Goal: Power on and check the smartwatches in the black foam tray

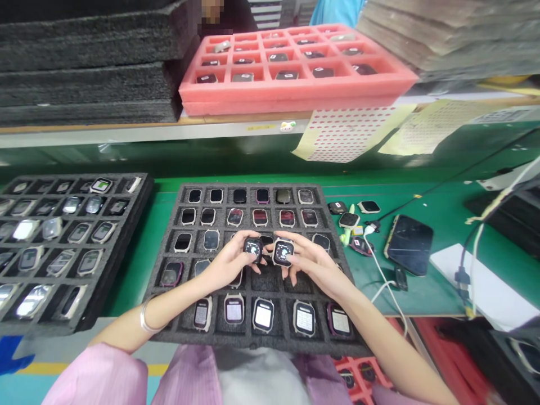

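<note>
My left hand (230, 261) is closed on a black smartwatch body (253, 247) with a lit round dial. My right hand (310, 260) grips a second watch body (283, 251), its screen lit too. Both are held side by side just above the middle of a black foam tray (192, 332) with square cells. Several cells of that tray hold watch bodies; the front row (263, 314) shows lit white screens, the back rows have dark screens. A silver bangle (147, 316) circles my left wrist.
Another black foam tray (126, 225) of wrapped watch bodies lies on the left. A pink foam tray (295, 93) with parts sits on the shelf above. To the right lie loose watches (349, 220), a dark phone (408, 244), white cables (382, 275) and sticker sheets (350, 132).
</note>
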`<state>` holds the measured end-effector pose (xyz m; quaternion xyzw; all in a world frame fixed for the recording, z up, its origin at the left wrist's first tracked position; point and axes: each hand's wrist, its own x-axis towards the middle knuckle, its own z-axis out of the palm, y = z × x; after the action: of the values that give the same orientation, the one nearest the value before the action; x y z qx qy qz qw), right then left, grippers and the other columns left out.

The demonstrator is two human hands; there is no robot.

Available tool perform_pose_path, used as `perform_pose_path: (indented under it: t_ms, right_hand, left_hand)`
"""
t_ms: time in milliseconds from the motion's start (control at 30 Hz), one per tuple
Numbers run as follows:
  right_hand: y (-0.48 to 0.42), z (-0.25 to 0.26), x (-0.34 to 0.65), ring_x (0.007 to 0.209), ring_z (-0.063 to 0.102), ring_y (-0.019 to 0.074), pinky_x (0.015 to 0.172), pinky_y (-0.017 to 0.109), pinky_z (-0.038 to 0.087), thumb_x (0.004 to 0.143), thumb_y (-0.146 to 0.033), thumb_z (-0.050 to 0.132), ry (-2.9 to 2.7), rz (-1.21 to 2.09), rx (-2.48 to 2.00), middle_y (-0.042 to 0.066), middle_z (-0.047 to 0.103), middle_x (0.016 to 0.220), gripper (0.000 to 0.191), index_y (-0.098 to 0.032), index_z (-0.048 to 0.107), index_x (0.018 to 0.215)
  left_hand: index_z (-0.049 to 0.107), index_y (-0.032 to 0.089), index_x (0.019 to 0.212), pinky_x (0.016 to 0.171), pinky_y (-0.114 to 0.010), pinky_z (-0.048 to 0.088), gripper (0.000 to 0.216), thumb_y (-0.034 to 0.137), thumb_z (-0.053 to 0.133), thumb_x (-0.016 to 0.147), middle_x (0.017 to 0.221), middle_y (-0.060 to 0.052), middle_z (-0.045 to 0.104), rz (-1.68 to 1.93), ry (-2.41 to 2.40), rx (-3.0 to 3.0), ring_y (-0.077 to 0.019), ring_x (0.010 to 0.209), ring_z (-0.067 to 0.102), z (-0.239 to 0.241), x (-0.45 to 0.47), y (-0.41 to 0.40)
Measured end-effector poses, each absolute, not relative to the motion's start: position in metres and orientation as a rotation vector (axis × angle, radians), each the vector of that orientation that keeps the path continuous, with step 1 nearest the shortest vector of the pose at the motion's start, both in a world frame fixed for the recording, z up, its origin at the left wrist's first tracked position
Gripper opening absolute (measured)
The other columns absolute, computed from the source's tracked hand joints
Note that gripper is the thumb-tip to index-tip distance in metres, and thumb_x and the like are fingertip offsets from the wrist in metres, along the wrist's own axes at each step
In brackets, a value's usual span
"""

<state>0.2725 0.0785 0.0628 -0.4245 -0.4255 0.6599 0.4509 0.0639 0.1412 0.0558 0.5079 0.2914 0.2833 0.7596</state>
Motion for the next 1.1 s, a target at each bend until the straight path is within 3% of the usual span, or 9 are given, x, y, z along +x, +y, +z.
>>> perform_pose_path:
  t_ms: [233, 433, 833, 900, 1000, 1100]
  right_hand:
    - [0.077, 0.063, 0.27, 0.056, 0.062, 0.013, 0.045, 0.021, 0.047, 0.083, -0.022, 0.063, -1.04, 1.524, -1.117, 0.01, 0.071, 0.1, 0.044, -0.017, 0.054, 0.126]
    - [0.077, 0.062, 0.271, 0.053, 0.061, 0.0127, 0.043, 0.023, 0.046, 0.084, -0.023, 0.063, -1.037, 1.503, -1.135, 0.013, 0.07, 0.107, 0.045, -0.017, 0.055, 0.127]
    - [0.076, 0.065, 0.269, 0.048, 0.058, 0.0099, 0.04, 0.022, 0.045, 0.083, -0.028, 0.067, -1.129, 1.397, -1.255, 0.01, 0.071, 0.101, 0.044, -0.018, 0.057, 0.125]
    - [0.074, 0.068, 0.271, 0.059, 0.065, 0.0128, 0.049, 0.023, 0.052, 0.08, -0.025, 0.07, -1.175, 1.421, -1.222, 0.01, 0.07, 0.105, 0.053, -0.02, 0.053, 0.129]
    - [0.068, 0.07, 0.275, 0.095, 0.066, 0.0216, 0.074, 0.031, 0.058, 0.075, -0.02, 0.074, -1.254, 1.501, -1.146, 0.011, 0.066, 0.115, 0.073, -0.022, 0.04, 0.14]
    - [0.061, 0.066, 0.281, 0.097, 0.065, 0.0233, 0.067, 0.03, 0.059, 0.078, -0.02, 0.071, -1.297, 1.561, -1.169, 0.012, 0.063, 0.118, 0.072, -0.023, 0.037, 0.141]
  left_hand:
    - [0.048, 0.02, 0.115, 0.074, -0.034, 0.056, 0.035, 0.011, 0.048, 0.081, 0.099, -0.005, 0.06, 0.582, 0.588, 1.047, -0.0187, 0.088, 0.064, 0.053, 0.063, 0.141]
    - [0.048, 0.02, 0.117, 0.076, -0.035, 0.056, 0.035, 0.011, 0.047, 0.082, 0.099, -0.006, 0.06, 0.557, 0.577, 1.069, -0.0195, 0.09, 0.064, 0.056, 0.062, 0.139]
    - [0.05, 0.02, 0.113, 0.074, -0.035, 0.057, 0.034, 0.012, 0.052, 0.08, 0.096, -0.004, 0.061, 0.554, 0.565, 1.091, -0.0191, 0.088, 0.064, 0.057, 0.063, 0.138]
    - [0.05, 0.02, 0.112, 0.076, -0.035, 0.057, 0.034, 0.012, 0.053, 0.079, 0.096, -0.004, 0.061, 0.548, 0.551, 1.079, -0.0188, 0.088, 0.064, 0.058, 0.062, 0.139]
    - [0.05, 0.02, 0.111, 0.078, -0.037, 0.057, 0.032, 0.014, 0.057, 0.079, 0.094, -0.004, 0.062, 0.527, 0.544, 1.039, -0.0187, 0.088, 0.065, 0.06, 0.063, 0.139]
    - [0.051, 0.019, 0.11, 0.079, -0.038, 0.057, 0.032, 0.02, 0.063, 0.08, 0.093, -0.005, 0.064, 0.479, 0.564, 1.011, -0.0203, 0.089, 0.066, 0.058, 0.064, 0.138]
